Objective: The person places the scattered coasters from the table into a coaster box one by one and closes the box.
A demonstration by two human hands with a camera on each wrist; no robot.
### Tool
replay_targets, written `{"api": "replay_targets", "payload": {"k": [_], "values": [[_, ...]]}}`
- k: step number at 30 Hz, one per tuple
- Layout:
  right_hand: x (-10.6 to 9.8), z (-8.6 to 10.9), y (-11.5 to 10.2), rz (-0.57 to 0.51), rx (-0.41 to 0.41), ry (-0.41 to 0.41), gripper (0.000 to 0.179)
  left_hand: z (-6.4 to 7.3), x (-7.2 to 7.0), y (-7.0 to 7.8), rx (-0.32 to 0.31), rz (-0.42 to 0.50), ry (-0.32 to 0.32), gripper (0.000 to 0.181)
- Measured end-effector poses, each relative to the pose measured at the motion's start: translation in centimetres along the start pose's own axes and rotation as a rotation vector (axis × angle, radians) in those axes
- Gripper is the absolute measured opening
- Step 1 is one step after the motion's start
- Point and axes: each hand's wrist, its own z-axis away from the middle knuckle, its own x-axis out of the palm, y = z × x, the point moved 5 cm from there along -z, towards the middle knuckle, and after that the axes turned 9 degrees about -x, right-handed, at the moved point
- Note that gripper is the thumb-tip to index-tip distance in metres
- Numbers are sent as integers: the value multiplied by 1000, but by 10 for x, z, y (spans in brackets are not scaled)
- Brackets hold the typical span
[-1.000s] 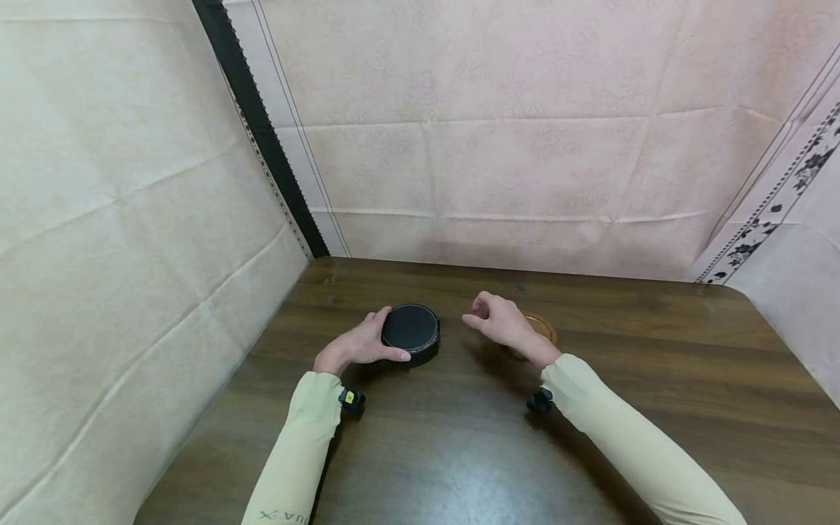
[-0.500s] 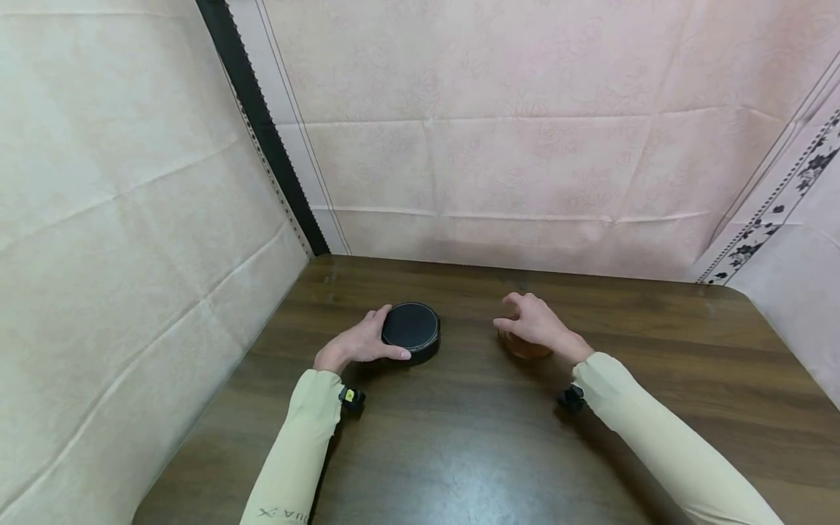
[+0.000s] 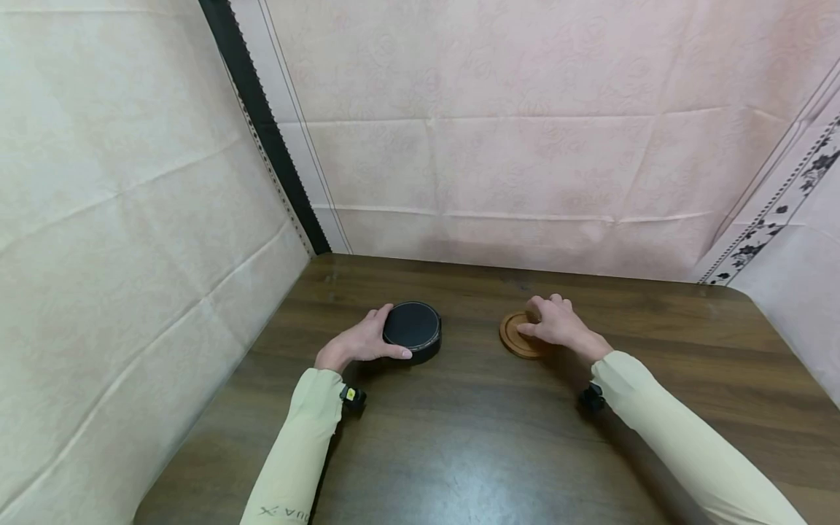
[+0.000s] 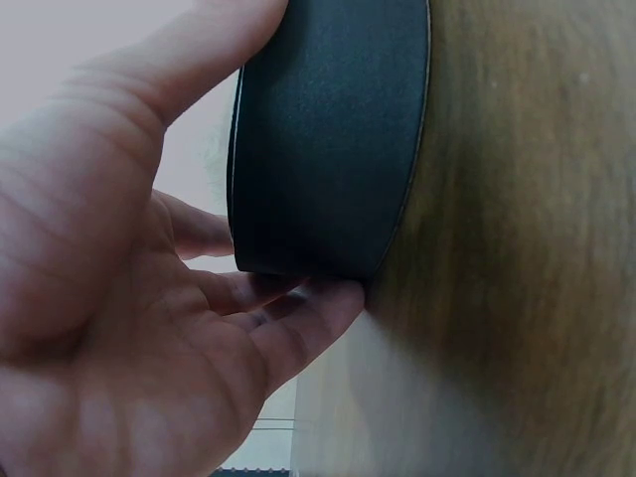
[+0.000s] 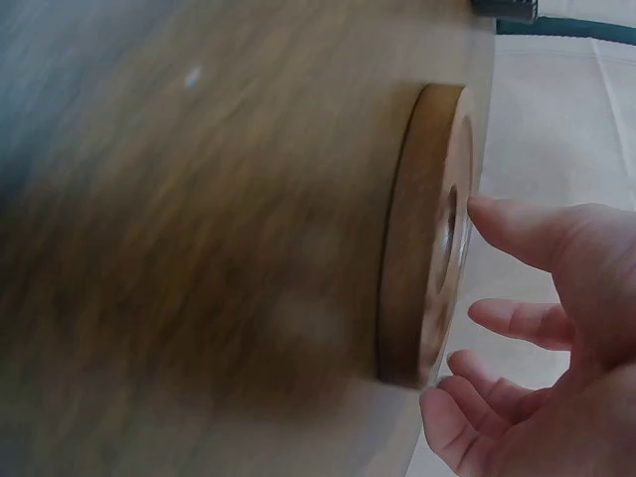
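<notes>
My left hand (image 3: 357, 343) holds a round black box (image 3: 412, 327) with a flat lid, standing on the table. Its thumb lies along the near side, and in the left wrist view the fingers (image 4: 308, 333) curl round the far side of the black wall (image 4: 328, 149). To the right, a round wooden coaster (image 3: 509, 337) with a ringed recess lies flat on the tabletop. My right hand (image 3: 558, 321) hovers over the coaster's right part and hides some of it. The right wrist view shows loosely bent, spread fingers (image 5: 527, 323) beside the coaster's face (image 5: 459, 169), holding nothing.
The dark wood table (image 3: 446, 437) has rounded far corners. Pale patterned cloth (image 3: 525, 160) hangs behind it, and more cloth (image 3: 131, 219) hangs along the left side. Bare tabletop separates the box from the coaster.
My right hand has moved rightward across the coaster, showing more of the coaster's left part. The left hand and the black box have stayed put.
</notes>
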Motion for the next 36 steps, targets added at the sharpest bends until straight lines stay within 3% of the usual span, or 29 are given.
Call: {"api": "replay_targets", "payload": {"k": [10,16,25,36], "values": [[-1,3,18,50,4,13,57,-1,-2,0,-4,-8,3,121],[0,1,26,28,15,-10,44,-1,-2,-1,-1,-3,6,121],[0,0,26,29,23,-50,36,1,2,1,-10,10,-2,119],[-18,7,17,5,38,-18,34,1,0,1,-17,8,6,120]]}}
